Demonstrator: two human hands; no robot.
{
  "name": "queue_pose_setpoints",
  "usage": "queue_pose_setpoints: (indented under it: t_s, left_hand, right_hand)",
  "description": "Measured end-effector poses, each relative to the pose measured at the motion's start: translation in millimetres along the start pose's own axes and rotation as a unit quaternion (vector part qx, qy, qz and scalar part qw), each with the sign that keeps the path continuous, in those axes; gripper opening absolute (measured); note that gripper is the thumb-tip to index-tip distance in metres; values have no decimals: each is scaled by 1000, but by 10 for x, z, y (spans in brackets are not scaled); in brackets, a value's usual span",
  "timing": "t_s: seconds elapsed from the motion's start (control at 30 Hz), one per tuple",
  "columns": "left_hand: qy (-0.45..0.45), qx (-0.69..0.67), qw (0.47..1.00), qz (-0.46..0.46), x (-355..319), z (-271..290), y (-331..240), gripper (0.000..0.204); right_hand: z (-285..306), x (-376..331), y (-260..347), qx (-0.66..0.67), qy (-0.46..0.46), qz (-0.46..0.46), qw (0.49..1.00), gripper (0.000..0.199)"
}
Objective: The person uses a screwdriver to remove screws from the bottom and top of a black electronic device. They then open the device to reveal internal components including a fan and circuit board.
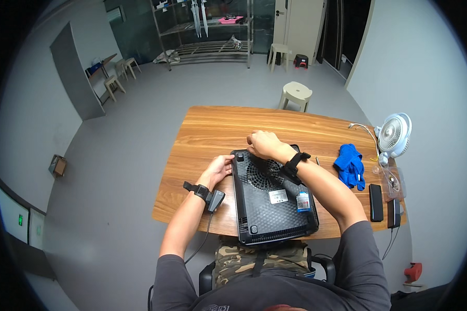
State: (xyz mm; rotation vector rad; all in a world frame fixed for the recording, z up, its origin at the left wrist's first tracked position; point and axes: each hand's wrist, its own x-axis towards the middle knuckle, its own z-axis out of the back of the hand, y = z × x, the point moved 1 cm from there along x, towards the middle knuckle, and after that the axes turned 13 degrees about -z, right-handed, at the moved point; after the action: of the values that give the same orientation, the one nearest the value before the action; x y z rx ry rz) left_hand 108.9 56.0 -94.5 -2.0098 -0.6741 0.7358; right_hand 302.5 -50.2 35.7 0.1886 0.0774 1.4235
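Observation:
A black flat appliance (254,212) lies underside up on the wooden table, tilted slightly, its lower end reaching past the near edge. It looks like an induction cooker, with a round fan grille (262,179), corner feet, a white label (278,196) and a blue-and-white sticker (303,201). My left hand (219,168) steadies its left side near the far corner, fingers closed against the edge. My right hand (267,145) is over the far end, above the grille, with curled fingers. Whatever it holds, if anything, is hidden.
A blue cloth (351,166), white fan (394,136), clear plastic box (394,181), black case (375,202) and another dark box (394,213) with a cable are on the table's right. A beige stool (297,93) stands beyond the table; a metal rack (207,46) is farther back.

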Motion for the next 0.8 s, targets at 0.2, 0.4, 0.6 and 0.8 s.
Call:
queue_pose_setpoints:
  t_s: [0.2, 0.4, 0.6, 0.8]
  left_hand:
    - [-12, 5, 1000, -15, 15, -42, 54, 18]
    - [2, -4, 1000, -22, -33, -65, 31, 18]
    - [-9, -7, 1000, -20, -35, -90, 22, 16]
    - [-17, -19, 999, -32, 3, -66, 80, 15]
  right_hand:
    - [-97, 191, 106, 42, 36, 13, 998, 19]
    - [-188, 292, 259, 36, 48, 24, 998, 16]
    - [-263, 425, 271, 17, 79, 12, 997, 16]
    - [-288, 484, 302, 22, 87, 7, 996, 19]
